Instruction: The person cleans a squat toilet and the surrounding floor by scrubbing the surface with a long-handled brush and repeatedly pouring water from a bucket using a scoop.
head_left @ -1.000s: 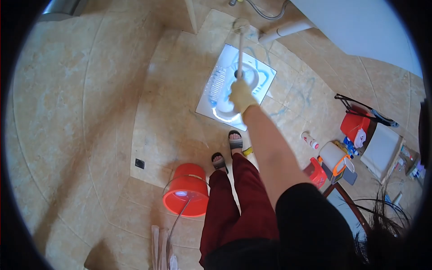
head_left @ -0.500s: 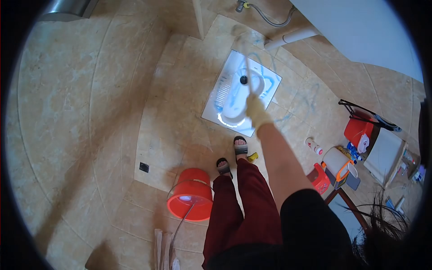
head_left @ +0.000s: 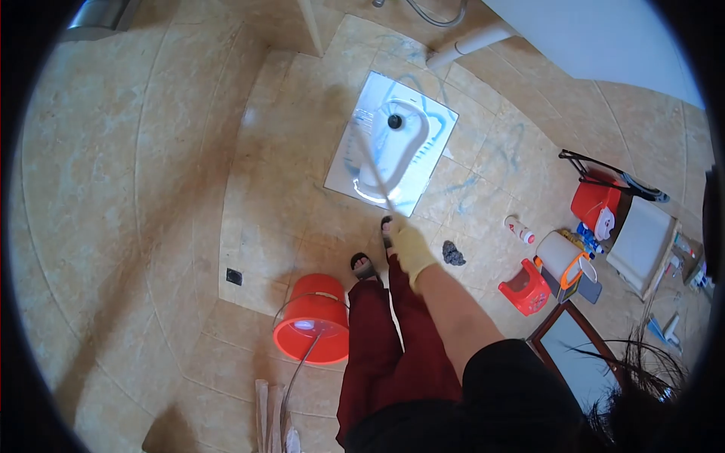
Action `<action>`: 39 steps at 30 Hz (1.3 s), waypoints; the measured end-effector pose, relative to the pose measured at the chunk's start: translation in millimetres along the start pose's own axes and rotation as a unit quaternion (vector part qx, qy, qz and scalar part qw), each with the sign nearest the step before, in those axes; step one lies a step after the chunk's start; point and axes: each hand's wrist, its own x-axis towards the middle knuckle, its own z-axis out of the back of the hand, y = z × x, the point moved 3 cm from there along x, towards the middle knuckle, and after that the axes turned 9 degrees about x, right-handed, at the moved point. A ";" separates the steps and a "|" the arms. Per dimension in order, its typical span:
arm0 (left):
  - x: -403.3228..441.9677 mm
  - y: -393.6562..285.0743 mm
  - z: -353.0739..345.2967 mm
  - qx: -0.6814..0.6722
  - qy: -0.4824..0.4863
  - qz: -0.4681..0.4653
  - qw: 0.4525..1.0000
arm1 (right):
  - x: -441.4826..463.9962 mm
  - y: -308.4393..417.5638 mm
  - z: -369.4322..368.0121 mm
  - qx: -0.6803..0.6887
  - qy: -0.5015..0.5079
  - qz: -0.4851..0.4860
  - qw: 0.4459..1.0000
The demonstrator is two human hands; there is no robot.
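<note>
Sweeping the blue-streaked white squat pan (head_left: pixel 419 170) well would seem to call for long, even strokes, taking in its far drain hole (head_left: pixel 394 121) as well as the near edge; it lies ahead of the right hand (head_left: pixel 412 251), apart from the fingers. The pale rod (head_left: pixel 371 162) reaches forward from that hand over the pan's left portion, its far end too blurred to make out; a firm, low hold should steady it. The gloved right hand is clenched round the rod's near part. The left is out of view, its state impossible to tell.
</note>
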 end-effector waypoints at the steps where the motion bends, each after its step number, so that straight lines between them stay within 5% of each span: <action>1: 0.8 -1.4 1.2 0.000 -0.003 0.000 1.000 | 18.4 -17.6 17.7 0.068 -0.023 -0.025 0.997; 3: 2.5 -1.7 2.2 -0.001 -0.009 0.003 1.000 | 36.9 -59.9 56.1 0.212 -0.076 -0.097 0.970; 6: -1.2 -3.4 0.2 -0.004 -0.012 0.005 1.000 | 1.1 -90.6 101.4 0.248 -0.119 -0.215 0.937; 12: -8.1 -0.8 -1.1 -0.003 -0.027 0.015 1.000 | 1.2 -1.8 70.8 0.347 -0.077 -0.239 0.904; 15: -9.7 1.2 -0.1 0.004 -0.032 0.018 0.999 | 41.9 60.4 10.8 0.241 0.011 -0.157 0.958; 17: -9.9 3.3 1.7 0.007 -0.035 0.017 0.999 | 21.4 77.9 -25.5 -0.074 0.042 0.059 0.995; 18: -9.8 4.8 1.9 0.008 -0.036 0.016 0.999 | -2.2 81.2 -41.7 -0.280 0.036 0.210 0.936; 19: -10.6 7.6 2.7 0.009 -0.039 0.016 0.999 | -29.5 68.3 -53.9 -0.308 0.060 0.247 0.917; 21: -12.7 9.1 2.6 0.010 -0.042 0.021 0.999 | -82.6 26.8 -83.1 -0.250 0.084 0.177 0.948; 24: -12.2 8.8 1.3 0.005 -0.047 0.022 0.999 | -165.5 -4.4 -69.7 -0.073 0.149 -0.108 0.980; 30: -17.2 12.3 5.8 0.007 -0.056 0.025 0.998 | -146.9 -36.6 -49.5 0.016 0.073 -0.091 0.993; 31: -17.5 12.4 8.1 0.009 -0.060 0.027 0.998 | -115.4 -29.7 -50.2 -0.068 -0.057 0.134 0.987; 36: -18.7 11.3 11.3 0.019 -0.070 0.021 0.997 | -9.1 20.9 -17.8 0.186 -0.078 -0.136 0.970; 39: -18.9 10.2 6.3 0.013 -0.081 0.028 0.996 | -42.9 -8.6 -50.6 -0.123 -0.118 0.204 0.964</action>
